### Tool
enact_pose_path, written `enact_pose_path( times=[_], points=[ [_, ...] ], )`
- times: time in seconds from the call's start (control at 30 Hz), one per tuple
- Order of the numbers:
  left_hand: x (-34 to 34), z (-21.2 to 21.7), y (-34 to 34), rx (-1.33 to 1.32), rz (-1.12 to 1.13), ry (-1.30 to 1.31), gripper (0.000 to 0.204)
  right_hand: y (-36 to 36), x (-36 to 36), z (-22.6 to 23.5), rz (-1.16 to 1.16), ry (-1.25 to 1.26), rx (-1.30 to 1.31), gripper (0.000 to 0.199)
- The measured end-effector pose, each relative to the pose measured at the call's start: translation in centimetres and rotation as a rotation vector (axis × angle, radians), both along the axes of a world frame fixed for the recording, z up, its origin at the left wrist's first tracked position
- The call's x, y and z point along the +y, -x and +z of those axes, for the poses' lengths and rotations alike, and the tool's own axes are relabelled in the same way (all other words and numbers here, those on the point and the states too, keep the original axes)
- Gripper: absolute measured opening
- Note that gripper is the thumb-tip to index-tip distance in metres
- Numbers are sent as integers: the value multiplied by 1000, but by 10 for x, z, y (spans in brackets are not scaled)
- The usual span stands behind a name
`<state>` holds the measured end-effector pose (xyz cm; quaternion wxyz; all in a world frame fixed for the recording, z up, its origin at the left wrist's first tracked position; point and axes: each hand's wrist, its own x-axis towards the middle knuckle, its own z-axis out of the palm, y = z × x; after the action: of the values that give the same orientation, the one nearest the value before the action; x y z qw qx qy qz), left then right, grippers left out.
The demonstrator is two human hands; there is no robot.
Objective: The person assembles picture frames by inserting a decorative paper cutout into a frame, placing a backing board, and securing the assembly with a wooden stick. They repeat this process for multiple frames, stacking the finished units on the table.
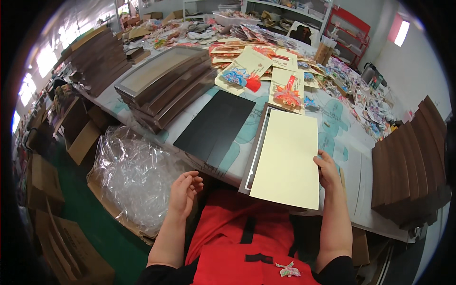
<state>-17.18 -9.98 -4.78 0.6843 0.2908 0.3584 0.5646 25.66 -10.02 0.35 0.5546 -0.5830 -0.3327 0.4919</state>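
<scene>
A blank cream sheet of card [287,161] lies slightly askew over a brown frame [253,167] at the table's near edge. My right hand [327,170] grips the sheet's right edge, thumb on top and the other fingers partly hidden. The frame's dark inside and a white strip show along the left, uncovered by the sheet. My left hand [185,194] hovers apart from it, over the table's front edge, fingers curled in and nothing visible in them. Left of the frame, a flat black panel [216,127] rests on the table.
Brown window boxes [166,80] are stacked at the back left, more brown frames [403,166] at the right. Cream cards with colourful fish-like ornaments [287,92] lie beyond the frame. A carton of clear plastic wrap [135,175] stands at lower left.
</scene>
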Motion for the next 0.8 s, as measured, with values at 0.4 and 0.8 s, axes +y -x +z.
enact_pose_path(
  times=[0.4,0.8],
  points=[
    [3,-4,-3,-8,-17,9,19,5,19,9,9,31,-55,32],
    [4,-7,-12,14,-38,32,19,4,25,9,30,71,-211,37]
  ],
)
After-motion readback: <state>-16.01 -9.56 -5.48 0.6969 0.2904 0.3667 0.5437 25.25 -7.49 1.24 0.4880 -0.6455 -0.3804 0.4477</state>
